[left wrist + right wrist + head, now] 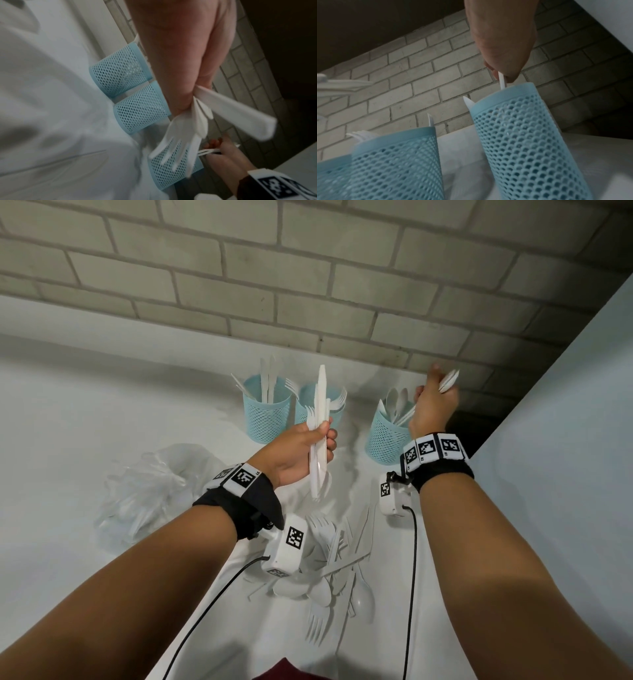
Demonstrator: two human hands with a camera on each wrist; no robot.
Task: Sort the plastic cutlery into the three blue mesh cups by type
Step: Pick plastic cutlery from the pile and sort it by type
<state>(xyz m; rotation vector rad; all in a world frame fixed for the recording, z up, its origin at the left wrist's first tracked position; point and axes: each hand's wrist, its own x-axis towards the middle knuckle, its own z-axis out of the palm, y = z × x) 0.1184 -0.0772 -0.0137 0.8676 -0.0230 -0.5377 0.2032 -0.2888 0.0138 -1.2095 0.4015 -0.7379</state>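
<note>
Three blue mesh cups stand by the brick wall: the left cup (267, 414) with knives, the middle cup (337, 414) with forks, the right cup (385, 438) with spoons. My left hand (323, 440) grips an upright bundle of white knives and forks (320, 412) in front of the middle cup; the left wrist view shows a knife (240, 116) and a fork (176, 136) in that grip. My right hand (436, 392) holds white spoons (448, 380) over the right cup (522, 135), their handles (502, 81) dipping at its rim.
A loose pile of white forks, spoons and knives (339, 559) lies on the white table (68, 405) between my forearms. A crumpled clear plastic bag (147, 491) sits to the left. A pale wall (565, 440) closes in on the right.
</note>
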